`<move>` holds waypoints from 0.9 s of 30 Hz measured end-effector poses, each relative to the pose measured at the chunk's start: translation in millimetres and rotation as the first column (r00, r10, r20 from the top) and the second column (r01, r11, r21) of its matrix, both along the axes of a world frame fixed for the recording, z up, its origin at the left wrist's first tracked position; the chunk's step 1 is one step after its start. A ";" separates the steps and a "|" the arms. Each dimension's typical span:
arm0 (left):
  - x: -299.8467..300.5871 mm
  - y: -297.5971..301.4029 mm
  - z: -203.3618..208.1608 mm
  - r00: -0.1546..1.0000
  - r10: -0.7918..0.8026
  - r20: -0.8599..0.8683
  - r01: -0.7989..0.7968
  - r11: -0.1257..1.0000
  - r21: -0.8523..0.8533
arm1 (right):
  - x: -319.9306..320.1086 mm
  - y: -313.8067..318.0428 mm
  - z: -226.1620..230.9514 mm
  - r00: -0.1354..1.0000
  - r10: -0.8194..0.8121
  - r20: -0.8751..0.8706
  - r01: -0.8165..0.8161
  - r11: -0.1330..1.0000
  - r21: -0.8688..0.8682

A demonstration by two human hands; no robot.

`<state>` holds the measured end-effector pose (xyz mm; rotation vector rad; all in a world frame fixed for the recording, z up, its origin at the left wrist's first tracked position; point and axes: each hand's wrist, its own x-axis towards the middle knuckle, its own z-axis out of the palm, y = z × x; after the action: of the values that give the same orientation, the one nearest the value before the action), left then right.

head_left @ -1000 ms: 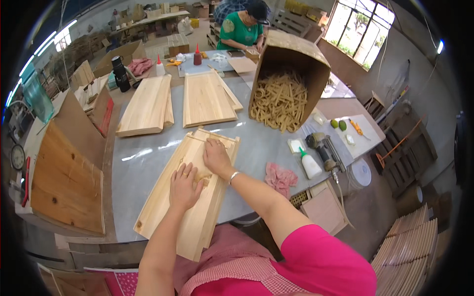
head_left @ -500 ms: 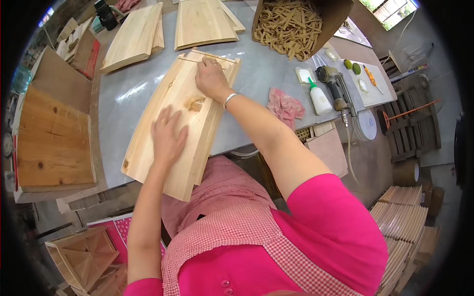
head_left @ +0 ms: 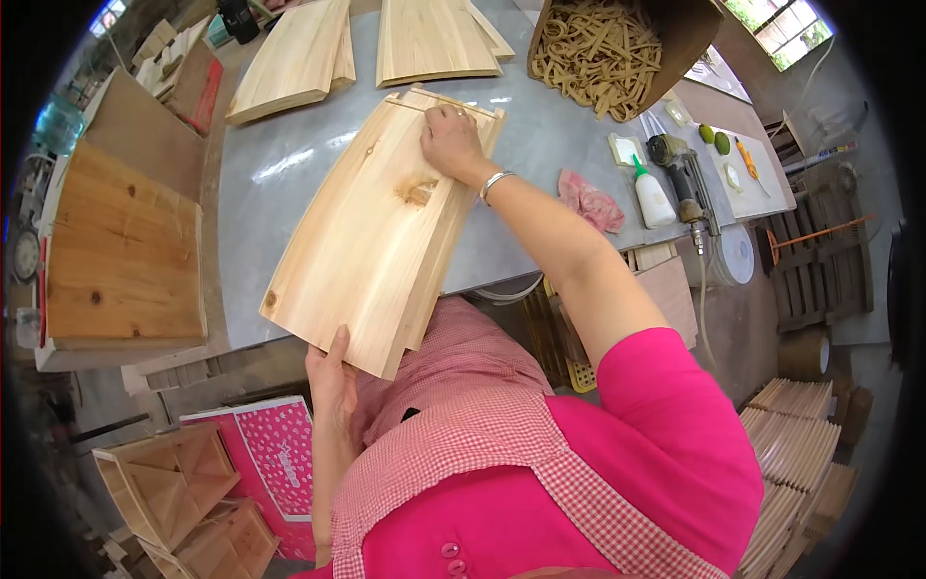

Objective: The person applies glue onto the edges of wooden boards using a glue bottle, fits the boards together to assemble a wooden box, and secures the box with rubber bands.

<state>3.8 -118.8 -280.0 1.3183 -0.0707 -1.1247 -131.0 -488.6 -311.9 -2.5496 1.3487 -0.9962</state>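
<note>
A pale wooden panel (head_left: 357,232) with a bowed left edge, a dark knot and a groove across its far end lies over another wooden panel (head_left: 434,280), offset to the right. The pair sits slantwise on the grey tabletop, its near end overhanging the front edge. My left hand (head_left: 333,386) grips the near end, thumb on top and fingers hidden underneath. At the far end, beside the groove, my right hand (head_left: 453,142) rests on the top panel with its fingers curled in; the fingertips are partly hidden.
More wooden panels (head_left: 439,43) lie at the back of the grey table (head_left: 256,203). To the right are a box of tan strips (head_left: 598,63), a pink cloth (head_left: 590,201), a glue bottle (head_left: 654,198) and an air nailer (head_left: 687,183). A wooden box (head_left: 125,246) stands left.
My left hand has gone from lying flat on the panel to gripping its near end. My right hand stays at the far end. The whole view has shifted slightly.
</note>
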 end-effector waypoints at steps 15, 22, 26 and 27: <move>4.0 5.5 -7.9 0.999 -0.044 0.011 0.044 0.998 0.044 | -2.4 3.2 0.8 1.000 0.004 0.024 -0.004 1.000 -0.028; 23.5 10.8 64.3 0.287 -0.579 0.763 0.047 0.804 0.592 | -5.9 1.3 0.9 1.000 -0.014 0.010 0.014 1.000 -0.009; 25.2 -53.8 77.5 -0.161 -0.556 0.815 0.181 0.795 0.578 | -6.2 0.1 -0.6 0.999 -0.004 0.047 0.005 1.000 -0.029; 24.3 -75.3 70.4 -0.225 -0.398 0.889 0.287 0.845 0.451 | -1.6 0.3 2.8 0.998 0.020 0.053 -0.017 0.999 -0.039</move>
<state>28.1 -194.1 -209.6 2.0404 -1.7536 -0.1722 -132.6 -488.2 -309.1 -2.5385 1.3024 -1.0900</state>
